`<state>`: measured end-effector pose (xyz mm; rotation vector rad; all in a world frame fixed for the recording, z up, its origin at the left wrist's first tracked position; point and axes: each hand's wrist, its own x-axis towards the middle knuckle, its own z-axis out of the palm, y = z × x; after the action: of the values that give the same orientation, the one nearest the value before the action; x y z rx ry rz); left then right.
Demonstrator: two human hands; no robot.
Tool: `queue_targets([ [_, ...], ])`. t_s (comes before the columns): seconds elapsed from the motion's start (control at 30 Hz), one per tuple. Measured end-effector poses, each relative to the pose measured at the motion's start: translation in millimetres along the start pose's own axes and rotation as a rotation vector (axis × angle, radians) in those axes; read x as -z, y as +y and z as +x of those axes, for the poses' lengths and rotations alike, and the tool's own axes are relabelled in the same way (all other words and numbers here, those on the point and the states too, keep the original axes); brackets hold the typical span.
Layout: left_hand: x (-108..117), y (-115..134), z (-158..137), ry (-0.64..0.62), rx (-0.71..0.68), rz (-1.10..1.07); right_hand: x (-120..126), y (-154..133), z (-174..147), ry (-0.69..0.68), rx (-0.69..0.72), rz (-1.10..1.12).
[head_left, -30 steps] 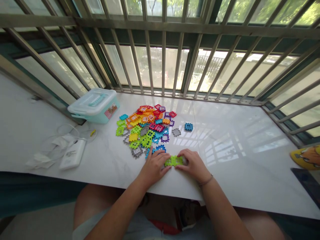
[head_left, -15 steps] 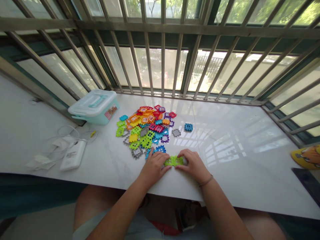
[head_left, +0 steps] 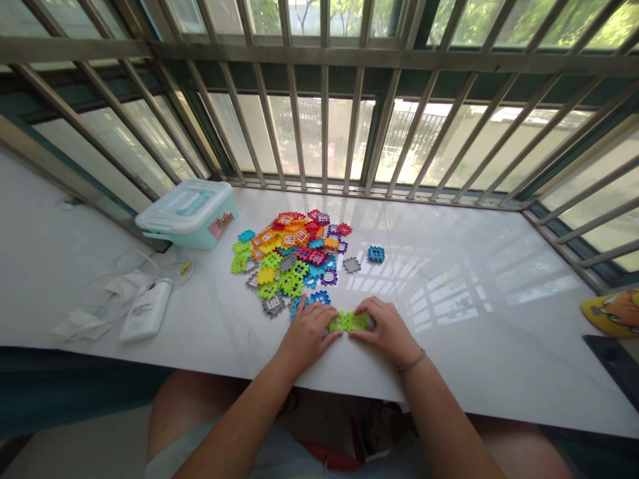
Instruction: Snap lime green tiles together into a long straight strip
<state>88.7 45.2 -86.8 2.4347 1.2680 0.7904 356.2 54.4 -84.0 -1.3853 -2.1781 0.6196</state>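
Two lime-green toothed building tiles with window openings lie edge to edge between my hands. My left hand [head_left: 310, 330] pinches the left green tile [head_left: 338, 321] between thumb and fingers. On the other side, my right hand [head_left: 382, 324] grips the right green tile [head_left: 356, 321], its fingers covering the outer edge. Blue tiles [head_left: 320, 297] lie just beyond my left fingertips, partly hidden by them. A heap of coloured tiles [head_left: 289, 256] spreads behind, in red, orange, yellow, green, blue, purple and grey.
A grey tile [head_left: 352, 265] and a blue piece [head_left: 376, 254] lie right of the heap. At the left stand a lidded turquoise box [head_left: 187, 213] and a white power strip [head_left: 146, 311] with cables. A yellow object [head_left: 612, 313] and a dark flat device [head_left: 612, 366] are far right.
Almost nothing differs. The two green tiles sit very slightly further right between my hands, and both hands keep their grip.
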Motion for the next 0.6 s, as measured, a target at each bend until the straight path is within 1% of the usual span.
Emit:
queue_targets([
  [0.17,-0.8,-1.6,-0.2,0.021,-0.003,-0.012,0.3,-1.0,-0.6,0.013,-0.017,0.019],
  [0.27,-2.3,-3.4,-1.6,0.022,-0.009,-0.019,0.0,0.0,-1.1,0.058,-0.022,0.085],
  [0.4,-4.2,-5.3,-3.4,0.021,-0.017,-0.012,-1.3,4.5,-1.5,0.186,-0.019,0.14],
  [0.6,-5.6,-6.7,-3.2,0.044,-0.011,0.002,-1.3,1.9,1.2,0.423,0.006,0.056],
])
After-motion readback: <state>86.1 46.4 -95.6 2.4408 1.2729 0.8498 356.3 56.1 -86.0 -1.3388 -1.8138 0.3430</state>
